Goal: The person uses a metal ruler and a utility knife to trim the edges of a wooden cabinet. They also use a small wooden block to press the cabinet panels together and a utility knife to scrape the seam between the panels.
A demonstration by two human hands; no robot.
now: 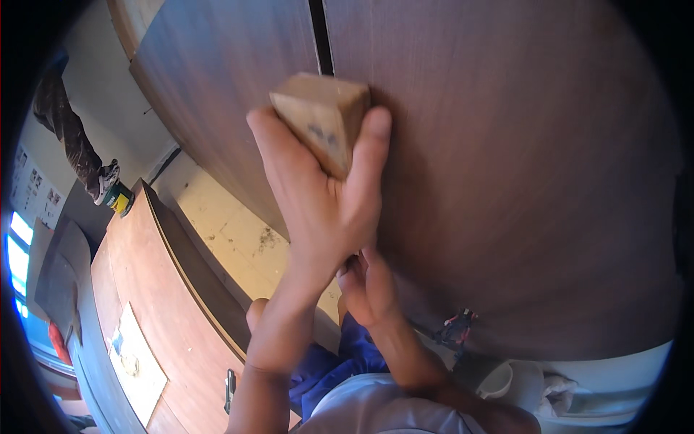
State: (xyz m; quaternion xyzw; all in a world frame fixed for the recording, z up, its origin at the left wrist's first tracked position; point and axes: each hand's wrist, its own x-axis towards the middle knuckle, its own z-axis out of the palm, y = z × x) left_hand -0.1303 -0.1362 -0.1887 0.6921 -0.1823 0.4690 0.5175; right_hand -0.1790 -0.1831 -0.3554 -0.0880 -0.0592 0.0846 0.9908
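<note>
On my view, taken as a clock face, the tan block sits just short of 12 o'clock, tilted and a little blurred, with dark marks on the face turned toward me. My left hand has hold of it: the thumb presses the right side, the fingers spread around the left, parted only by the block's width. The block covers the lower end of a dark gap between two brown panels, one panel toward 11 o'clock, the larger panel filling 3 o'clock. I can't tell whether block and wood touch.

My right hand is between 5 and 6, close by the left wrist, fingers curled. From here I can't tell how far they close, whether they hold anything, or whether they touch that wrist.

Blue shorts show at 6. A curved wooden tabletop runs from 9 round to 7, bearing a dark and yellow can at 9, a white sheet near 8 and a black-handled tool at 7. Toward half past 4 I make out a red and black tool and, farther out, a white cup.
</note>
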